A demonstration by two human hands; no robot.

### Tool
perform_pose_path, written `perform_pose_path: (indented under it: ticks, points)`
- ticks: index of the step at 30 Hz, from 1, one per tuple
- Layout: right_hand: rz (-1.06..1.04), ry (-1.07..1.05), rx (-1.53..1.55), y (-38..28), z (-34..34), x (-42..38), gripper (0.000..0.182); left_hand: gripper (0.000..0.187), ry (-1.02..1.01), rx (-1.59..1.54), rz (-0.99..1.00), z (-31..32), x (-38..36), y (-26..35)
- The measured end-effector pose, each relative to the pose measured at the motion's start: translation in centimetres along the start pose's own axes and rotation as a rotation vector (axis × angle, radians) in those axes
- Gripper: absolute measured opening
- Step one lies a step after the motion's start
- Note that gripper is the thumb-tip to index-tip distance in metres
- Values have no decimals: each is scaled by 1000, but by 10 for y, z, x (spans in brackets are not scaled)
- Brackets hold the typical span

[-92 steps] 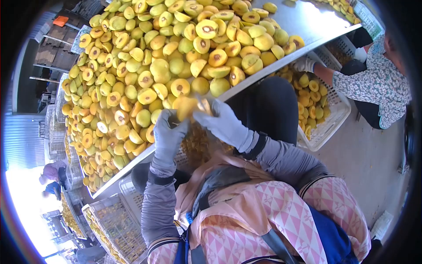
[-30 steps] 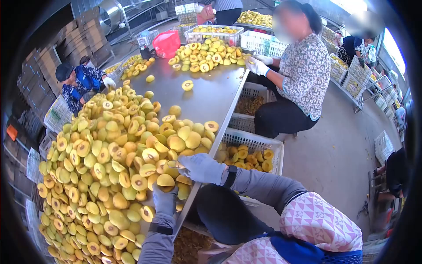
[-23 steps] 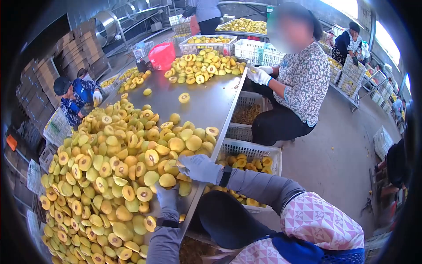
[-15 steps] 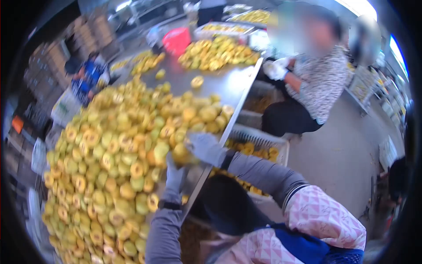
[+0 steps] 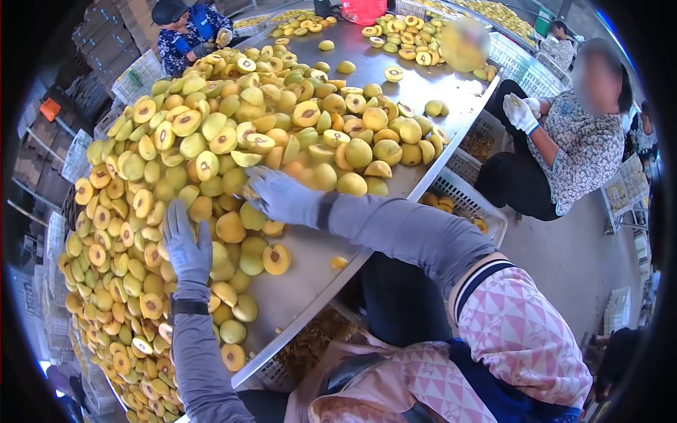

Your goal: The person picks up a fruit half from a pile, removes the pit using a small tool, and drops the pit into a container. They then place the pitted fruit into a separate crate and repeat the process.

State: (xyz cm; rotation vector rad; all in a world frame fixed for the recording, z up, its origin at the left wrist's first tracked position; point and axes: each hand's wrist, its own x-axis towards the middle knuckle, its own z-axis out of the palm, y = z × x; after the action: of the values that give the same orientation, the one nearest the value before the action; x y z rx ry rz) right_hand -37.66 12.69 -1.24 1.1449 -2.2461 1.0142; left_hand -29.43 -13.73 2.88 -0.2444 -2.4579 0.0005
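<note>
A large heap of halved yellow peaches (image 5: 187,123), some still with the brown pit showing, covers much of the metal table (image 5: 300,282). My left hand (image 5: 187,247), in a pale grey glove, lies on the near side of the heap with its fingers stretched out and thumb apart. Further right, my right hand (image 5: 285,197), gloved alike, reaches across the pile with its fingers extended over the fruit; their tips touch peach halves, and the underside is hidden. A cut half (image 5: 276,259) rests on bare metal just below my right hand.
White plastic crates (image 5: 469,204) stand below the table's right edge, one holding fruit. A seated co-worker (image 5: 575,148) with white gloves is at the right; another person (image 5: 189,39) works at the far left. A red basket (image 5: 363,8) sits at the back.
My hands have come apart and moved left over the heap; before, they were close together around a fruit near the table edge. The view has shifted too.
</note>
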Motion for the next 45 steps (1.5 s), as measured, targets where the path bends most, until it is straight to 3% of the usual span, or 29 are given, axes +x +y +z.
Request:
perform_pose_path:
  ticks: [4,6,8,11,13,18,21,22,25,26,29,30,33,36,40,43,45]
  points:
    - [193,-125,-24,16,15,43,31,72,-156,154,-131,19,44,5]
    - [269,-209,-65,21,10,68,29,74,-101,120,-121,45,54,-2]
    - [236,-144,-42,43,17,81,29,74,-48,126,-86,65,62,-16]
    - [341,-79,1,53,38,108,29,72,-235,-59,-217,51,84,-9]
    - [399,-126,-7,48,39,99,38,69,-364,-129,-302,42,84,-4]
    - [395,-196,-28,35,22,67,41,69,-405,-160,-212,51,66,-17]
    - [377,-236,-27,35,20,52,46,70,-610,77,-95,53,56,-3]
    - [388,-222,-38,27,18,43,46,66,-578,-9,-150,30,54,16]
    - [455,-316,67,12,11,18,47,61,-754,-79,-227,20,43,41]
    - [496,-358,111,8,10,10,47,56,-624,-204,-348,12,31,50]
    - [480,-312,44,-14,0,-13,39,54,-574,-229,-237,10,14,45]
    - [453,-305,34,-17,1,-17,39,50,-533,-123,-106,33,1,29]
    - [404,-295,73,-25,-7,-23,41,44,-689,-42,-70,9,6,38]
    - [379,-333,93,-32,-16,-32,39,39,-592,-153,-50,-6,-5,37]
    - [318,-434,179,-39,-45,-31,32,30,-712,-283,-126,-54,-1,58]
    - [377,-438,267,-34,-73,-21,29,31,-489,-520,-76,-57,-27,45]
    - [327,-186,398,-16,-76,-14,28,32,-421,-609,-254,-82,-40,42]
